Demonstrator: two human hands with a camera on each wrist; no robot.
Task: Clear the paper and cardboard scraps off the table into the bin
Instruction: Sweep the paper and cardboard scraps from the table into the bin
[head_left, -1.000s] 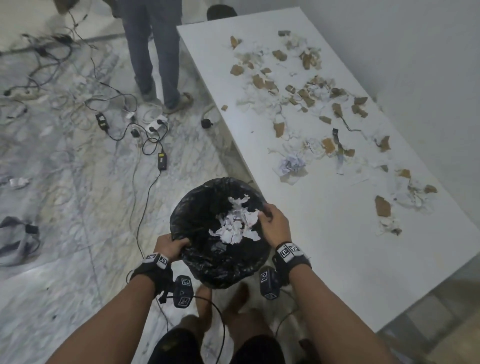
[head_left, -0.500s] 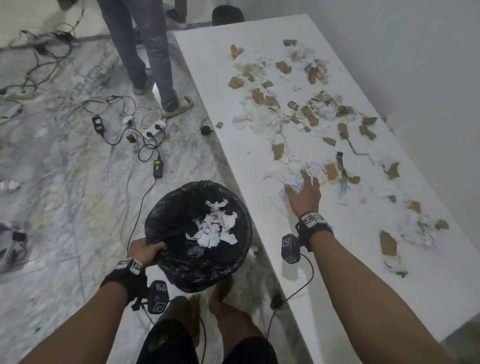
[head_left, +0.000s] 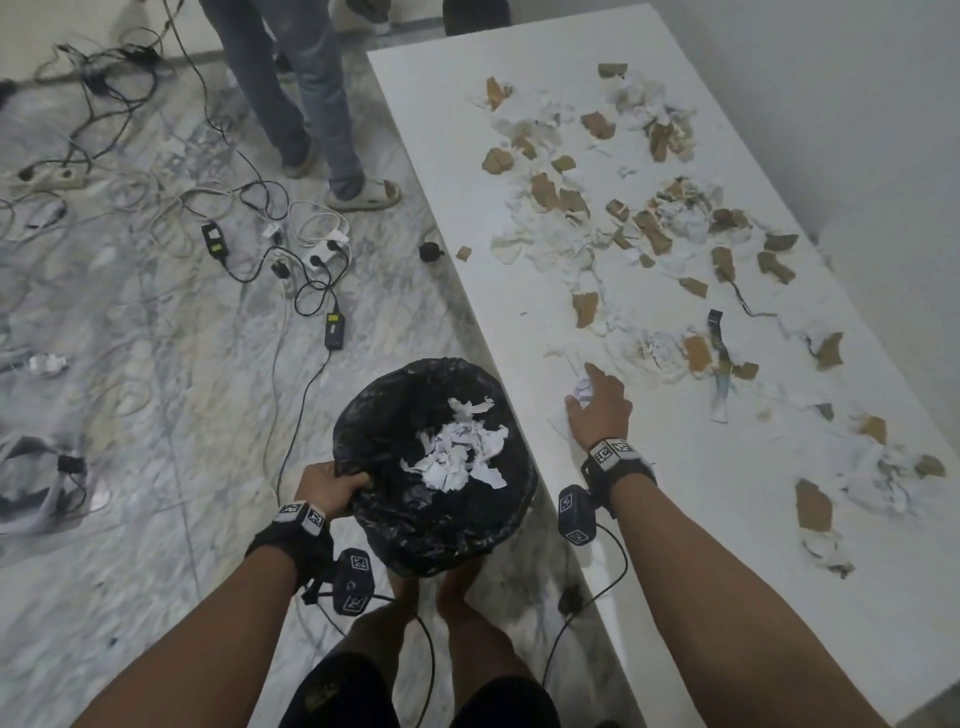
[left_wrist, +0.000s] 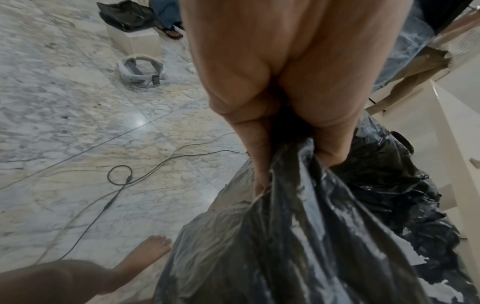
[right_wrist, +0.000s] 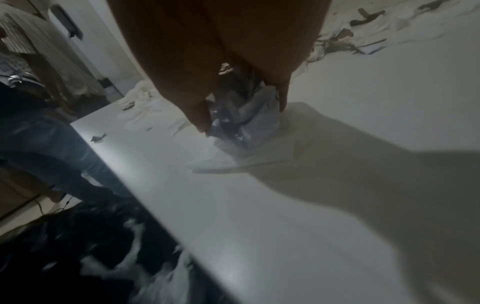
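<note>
A bin lined with a black plastic bag (head_left: 415, 509) stands on the floor beside the white table (head_left: 701, 561), with torn white paper (head_left: 457, 457) inside it. My left hand (head_left: 332, 486) grips the bag's rim (left_wrist: 293, 164) on the near left side. My right hand (head_left: 597, 405) lies on the table near its left edge, fingers curled round a crumpled white paper ball (head_left: 582, 388) (right_wrist: 241, 123). Flat white paper scraps (right_wrist: 233, 162) lie under that hand. Brown cardboard scraps (head_left: 696, 353) and more torn paper (head_left: 561, 244) are strewn across the table beyond.
Another person's legs (head_left: 306, 104) stand on the marble floor at the table's far left corner. Cables and adapters (head_left: 291, 260) sprawl over the floor on the left. My bare feet (head_left: 452, 587) are under the bin. A wall (head_left: 857, 130) runs along the table's right side.
My right hand left the bin, reached onto the table and has now closed round a paper ball, drawing it back toward the table's edge. My left hand kept hold of the bag rim.
</note>
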